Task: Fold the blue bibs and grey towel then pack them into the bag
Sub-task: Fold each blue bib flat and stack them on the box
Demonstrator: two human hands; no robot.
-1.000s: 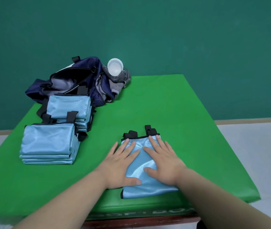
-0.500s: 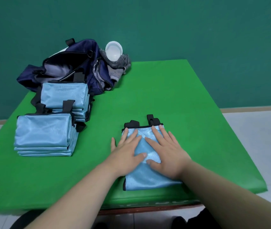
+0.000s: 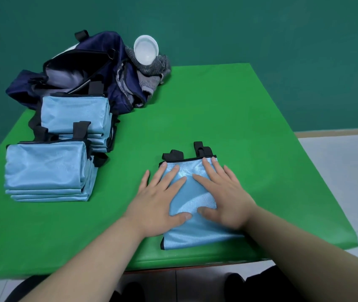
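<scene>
Fingers of both hands lie straight and spread, grasping nothing: the left hand (image 3: 159, 203) and right hand (image 3: 224, 197) press flat on a folded blue bib (image 3: 192, 192) at lower centre of the frame, on the green table (image 3: 250, 131). Its cloth is glossy, rectangular, with black straps. Two stacks of folded bibs (image 3: 47, 171) sit at left; the dark navy bag (image 3: 91, 70) slumps open upper left, a crumpled grey towel (image 3: 152, 73) beside it.
</scene>
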